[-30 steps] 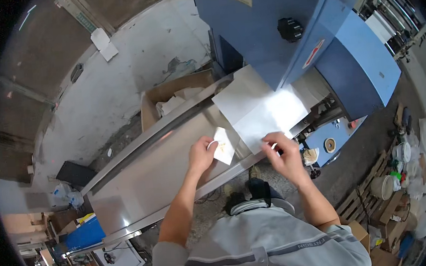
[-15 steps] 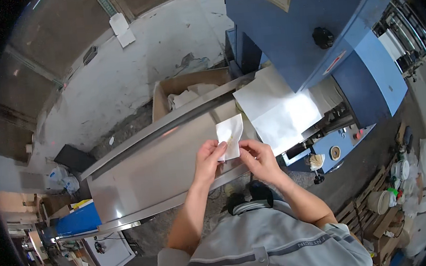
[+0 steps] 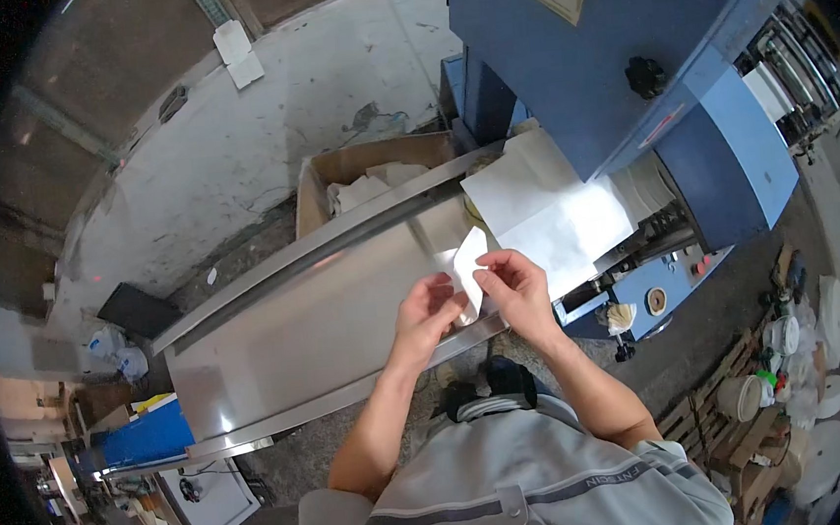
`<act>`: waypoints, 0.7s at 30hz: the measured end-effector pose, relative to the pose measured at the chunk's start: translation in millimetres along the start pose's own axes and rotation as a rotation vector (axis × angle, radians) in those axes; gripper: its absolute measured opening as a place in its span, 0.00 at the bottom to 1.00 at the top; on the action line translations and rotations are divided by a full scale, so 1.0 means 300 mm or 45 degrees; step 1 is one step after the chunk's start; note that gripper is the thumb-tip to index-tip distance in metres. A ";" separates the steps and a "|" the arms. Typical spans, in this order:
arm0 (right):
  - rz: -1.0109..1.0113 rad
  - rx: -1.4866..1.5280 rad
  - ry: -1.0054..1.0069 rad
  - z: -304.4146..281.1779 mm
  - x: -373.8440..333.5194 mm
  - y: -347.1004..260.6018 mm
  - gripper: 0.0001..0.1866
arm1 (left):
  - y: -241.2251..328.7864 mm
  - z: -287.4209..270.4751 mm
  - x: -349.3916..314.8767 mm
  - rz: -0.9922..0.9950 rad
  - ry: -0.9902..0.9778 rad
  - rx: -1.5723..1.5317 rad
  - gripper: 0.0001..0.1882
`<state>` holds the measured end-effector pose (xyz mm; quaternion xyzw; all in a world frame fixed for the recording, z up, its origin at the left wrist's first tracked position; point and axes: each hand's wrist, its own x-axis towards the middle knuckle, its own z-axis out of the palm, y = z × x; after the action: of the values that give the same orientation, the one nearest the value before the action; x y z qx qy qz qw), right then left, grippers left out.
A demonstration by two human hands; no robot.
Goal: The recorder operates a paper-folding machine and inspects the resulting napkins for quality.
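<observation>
A small white piece of folded paper (image 3: 468, 251) is held above the steel conveyor-like bed, turned partly edge-on so its face looks narrow. My right hand (image 3: 515, 292) pinches its right edge between thumb and fingers. At its lower left edge is my left hand (image 3: 423, 320), with curled fingers and the thumb tip against the paper; the contact of the other fingers is partly hidden. Right beyond my hands, large white sheets (image 3: 544, 203) lie at the mouth of a blue machine (image 3: 572, 63).
The long metal bed (image 3: 287, 322) with raised rails runs leftward. Behind it stands a cardboard box (image 3: 311, 197) of white paper. A black knob (image 3: 644, 77) juts from the machine. At lower right are a tape roll (image 3: 656, 301), wooden pallets (image 3: 693, 414) and white buckets (image 3: 741, 397).
The paper has turned from nearly face-on to partly edge-on. My right hand has moved up along its right edge, while my left hand has shifted slightly right with its fingers more spread.
</observation>
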<state>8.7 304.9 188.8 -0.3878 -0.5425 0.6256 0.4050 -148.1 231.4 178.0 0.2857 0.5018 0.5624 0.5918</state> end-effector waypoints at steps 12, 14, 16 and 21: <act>-0.064 -0.084 0.001 -0.009 -0.008 -0.050 0.07 | 0.045 -0.022 0.019 -0.080 0.091 -0.219 0.14; -0.577 -0.545 -0.026 -0.032 -0.005 -0.044 0.08 | 0.075 -0.003 0.019 -0.180 0.165 -0.388 0.10; -0.703 -0.595 -0.023 -0.041 0.002 -0.046 0.11 | 0.076 -0.019 0.034 -0.164 0.097 -0.441 0.10; -0.937 -0.750 -0.122 -0.052 -0.001 -0.071 0.12 | 0.074 -0.044 0.043 -0.126 0.044 -0.534 0.10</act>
<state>25.1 312.2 208.1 -0.2389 -0.8163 0.2772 0.4470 -170.5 245.3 190.0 0.1217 0.3973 0.6296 0.6564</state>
